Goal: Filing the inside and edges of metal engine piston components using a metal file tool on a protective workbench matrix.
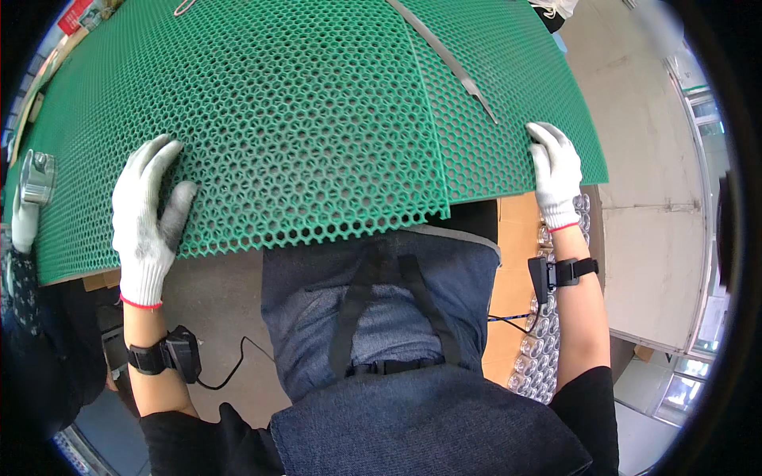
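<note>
My left hand (149,210), in a white knit glove with a grey palm, rests on the left part of a green honeycomb mat (294,119). Its fingers are stretched out and the thumb stands apart, with nothing held. Toward the mat's front right edge lies my right hand (557,165), also gloved, the fingers loosely extended and empty. Between the hands a seam shows where one mat piece overlaps another. A long, thin, grey metal strip (446,57) with a pointed end lies on the right piece, beyond my right hand.
At the far left another person's gloved hand (25,226) is by a clear round glass-like piece (38,178). Rows of clear glass jars (536,345) stand beside brown cardboard (508,293) below the table's right side. A pink loop (184,7) lies at the far edge.
</note>
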{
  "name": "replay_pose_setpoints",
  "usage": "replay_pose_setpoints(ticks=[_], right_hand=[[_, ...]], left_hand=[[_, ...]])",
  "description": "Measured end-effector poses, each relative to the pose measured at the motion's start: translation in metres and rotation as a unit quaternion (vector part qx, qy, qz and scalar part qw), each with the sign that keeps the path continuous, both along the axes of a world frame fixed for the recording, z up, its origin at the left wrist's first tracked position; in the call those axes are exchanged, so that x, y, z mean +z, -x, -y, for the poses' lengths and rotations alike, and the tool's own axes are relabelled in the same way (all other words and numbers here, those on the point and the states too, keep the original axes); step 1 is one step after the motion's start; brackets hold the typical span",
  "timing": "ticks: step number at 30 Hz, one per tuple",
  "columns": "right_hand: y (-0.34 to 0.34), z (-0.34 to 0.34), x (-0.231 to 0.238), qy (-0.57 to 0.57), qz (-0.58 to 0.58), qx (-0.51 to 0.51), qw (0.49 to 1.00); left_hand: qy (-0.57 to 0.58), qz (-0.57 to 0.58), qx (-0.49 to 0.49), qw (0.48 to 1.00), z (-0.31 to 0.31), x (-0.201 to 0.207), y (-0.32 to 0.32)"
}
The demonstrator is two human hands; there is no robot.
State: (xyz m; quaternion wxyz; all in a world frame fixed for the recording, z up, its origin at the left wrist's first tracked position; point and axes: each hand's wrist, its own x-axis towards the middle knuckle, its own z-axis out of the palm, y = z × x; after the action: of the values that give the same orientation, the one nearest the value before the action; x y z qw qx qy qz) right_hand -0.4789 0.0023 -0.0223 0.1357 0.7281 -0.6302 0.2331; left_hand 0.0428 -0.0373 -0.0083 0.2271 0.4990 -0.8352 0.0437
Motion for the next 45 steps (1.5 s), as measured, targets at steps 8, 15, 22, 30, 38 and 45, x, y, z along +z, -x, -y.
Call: replay_pose_setpoints(ticks=[8, 15, 22, 30, 38, 45], right_hand=[[0.0, 0.0, -0.008, 0.095, 0.004, 0.011, 0.995], [0.003, 0.004, -0.014, 0.16, 0.014, 0.013, 0.987], [0.005, 0.003, -0.017, 0.149, 0.007, 0.005, 0.989], [-0.002, -0.002, -0.016, 0.13, 0.016, -0.012, 0.991], [-0.003, 0.0, -0.01, 0.138, 0.007, -0.004, 0.99], [0.004, 0.002, -0.015, 0.119, 0.01, -0.016, 0.993]], left_hand=[[0.031, 0.025, 0.008, 0.999, 0.004, -0.002, -0.005], [-0.003, 0.018, 0.034, 0.999, 0.004, -0.001, 0.0], [0.002, -0.038, 0.035, 0.999, 0.006, -0.007, -0.005], [0.014, -0.042, 0.034, 0.998, 0.002, -0.007, -0.008], [0.002, -0.065, 0.036, 0.997, 0.001, -0.006, -0.006], [-0.011, -0.044, 0.033, 0.998, 0.013, -0.01, -0.001]])
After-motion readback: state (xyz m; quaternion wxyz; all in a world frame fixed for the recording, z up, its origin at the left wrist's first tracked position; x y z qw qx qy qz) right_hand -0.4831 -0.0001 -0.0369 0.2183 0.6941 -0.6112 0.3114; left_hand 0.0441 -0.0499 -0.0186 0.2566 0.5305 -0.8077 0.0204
